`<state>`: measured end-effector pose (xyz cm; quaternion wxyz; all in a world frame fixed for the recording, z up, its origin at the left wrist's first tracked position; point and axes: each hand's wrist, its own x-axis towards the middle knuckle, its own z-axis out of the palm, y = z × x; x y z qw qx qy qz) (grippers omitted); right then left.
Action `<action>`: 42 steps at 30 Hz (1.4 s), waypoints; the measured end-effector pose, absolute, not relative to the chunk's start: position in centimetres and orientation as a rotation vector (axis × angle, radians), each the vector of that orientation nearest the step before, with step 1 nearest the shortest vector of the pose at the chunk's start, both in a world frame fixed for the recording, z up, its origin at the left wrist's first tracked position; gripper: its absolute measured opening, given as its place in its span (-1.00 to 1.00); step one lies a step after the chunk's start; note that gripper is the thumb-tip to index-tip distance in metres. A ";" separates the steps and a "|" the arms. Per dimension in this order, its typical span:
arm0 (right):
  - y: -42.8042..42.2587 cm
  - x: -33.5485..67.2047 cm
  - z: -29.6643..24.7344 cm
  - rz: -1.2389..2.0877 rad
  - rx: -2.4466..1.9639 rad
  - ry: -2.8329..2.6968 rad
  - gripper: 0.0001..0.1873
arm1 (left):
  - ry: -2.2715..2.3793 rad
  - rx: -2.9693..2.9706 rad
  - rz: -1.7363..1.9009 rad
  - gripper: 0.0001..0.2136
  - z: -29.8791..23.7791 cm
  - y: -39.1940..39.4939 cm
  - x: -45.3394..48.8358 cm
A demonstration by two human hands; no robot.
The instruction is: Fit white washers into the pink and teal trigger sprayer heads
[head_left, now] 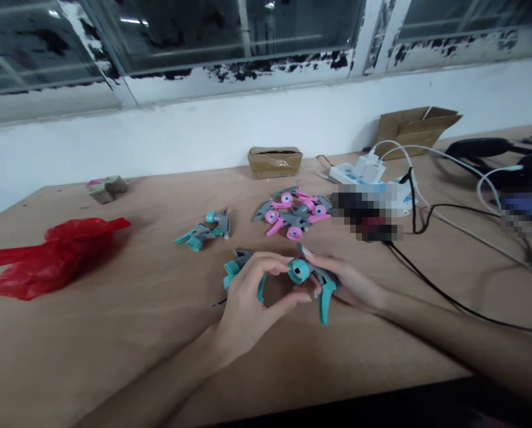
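Both busy: right hand (352,284) grips teal-grey sprayer head (312,278); left hand (248,297) curled, thumb touching its cap

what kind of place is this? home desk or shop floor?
Likely a small workshop or hand-assembly bench, not a home desk. A plain wooden table sits under worn, paint-flaked windows. Loose sprayer parts lie in colour batches, a pink pile and teal ones, beside cardboard boxes.

Left hand (248,294) hides a teal sprayer (233,270); two desk patches (367,215) are pixelated.
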<state>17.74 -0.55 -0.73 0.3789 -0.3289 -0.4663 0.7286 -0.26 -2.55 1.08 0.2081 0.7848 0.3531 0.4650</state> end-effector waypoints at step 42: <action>-0.1 17.9 -1.3 2.211 -0.726 -0.967 -0.56 | 1.191 2.361 1.062 -0.89 1.7 -2.0 0.0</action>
